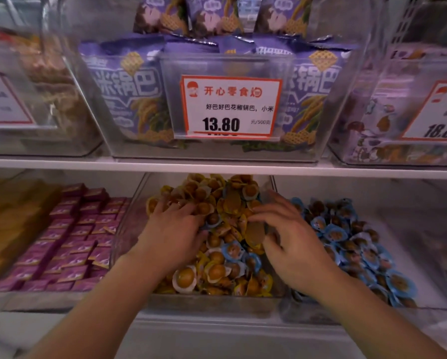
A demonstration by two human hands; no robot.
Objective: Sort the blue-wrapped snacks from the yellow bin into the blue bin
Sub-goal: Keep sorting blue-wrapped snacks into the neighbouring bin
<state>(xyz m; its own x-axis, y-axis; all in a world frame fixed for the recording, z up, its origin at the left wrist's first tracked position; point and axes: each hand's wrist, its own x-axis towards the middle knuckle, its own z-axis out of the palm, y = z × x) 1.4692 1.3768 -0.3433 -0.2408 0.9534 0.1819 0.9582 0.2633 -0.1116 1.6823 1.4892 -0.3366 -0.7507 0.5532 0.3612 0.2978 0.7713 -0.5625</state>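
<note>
- both hands are down in the yellow bin (129, 244), the clear middle tub on the lower shelf, heaped with yellow-wrapped snacks (212, 273)
- the left hand (173, 229) lies palm down on the heap with fingers spread and fairly straight, pressing on wrappers rather than closing on any
- the right hand (289, 239) has its fingers curled down into the pile near the tub's right wall; whether anything is pinched under the fingertips i cannot tell
- the target shows plainly: a blue-wrapped snack (233, 250) sits between the two hands toward the front of the heap, with another one or two just beside and below it
- the blue bin (424, 301) is the next tub to the right, already holding many blue wrappers, its pile touching the shared wall
- to do this step well, i would use the left hand to hold the yellow ones back and let the right thumb and forefinger take the blue wrapper by its crimped edge, one at a time
- lift straight up before carrying it over the wall, so no yellow piece rides along
- the wrappers look slick and the heap loose, so a shallow scoop would likely bury the blue ones again
- the purple bags (129, 89) and price tag (230, 107) on the shelf above play no part
</note>
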